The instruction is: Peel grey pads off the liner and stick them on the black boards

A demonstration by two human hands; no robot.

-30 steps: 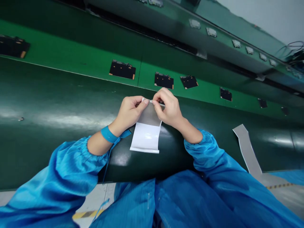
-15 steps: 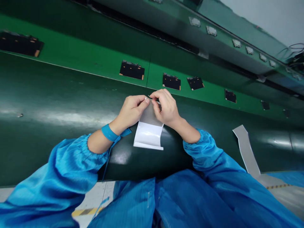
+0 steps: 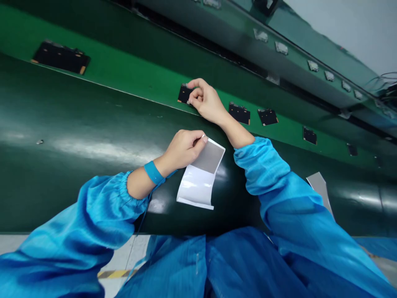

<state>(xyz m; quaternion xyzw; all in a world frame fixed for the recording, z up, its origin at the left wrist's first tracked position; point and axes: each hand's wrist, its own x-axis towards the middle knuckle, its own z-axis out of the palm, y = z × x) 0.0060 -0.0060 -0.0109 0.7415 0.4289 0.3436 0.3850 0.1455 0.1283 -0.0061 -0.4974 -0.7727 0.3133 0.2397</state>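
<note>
Between thumb and fingers, my left hand [image 3: 187, 147] grips the top left corner of a sheet [image 3: 198, 178], grey in its upper half and glossy white below. The sheet hangs over the dark green bench, its lower edge curled. My right hand [image 3: 206, 101] reaches out over the bright green belt, thumb and fingers pinched together. Its fingertips are at a black board [image 3: 183, 94] with small copper-coloured patches, and cover the board's right part. Whatever lies in that pinch is too small or hidden to make out. A blue wrist strap [image 3: 154, 172] circles my left wrist.
More black boards lie along the belt, among them a board at left [image 3: 60, 57] and a board right of my hand [image 3: 239, 114]. A grey strip [image 3: 321, 188] rests on the bench [image 3: 93, 182] at right. Small pale parts [image 3: 281, 48] line a raised ledge behind.
My right hand has left the sheet and moved up and away to a board on the belt. My left hand still holds the sheet, whose grey part is now more exposed. The boards appear farther right.
</note>
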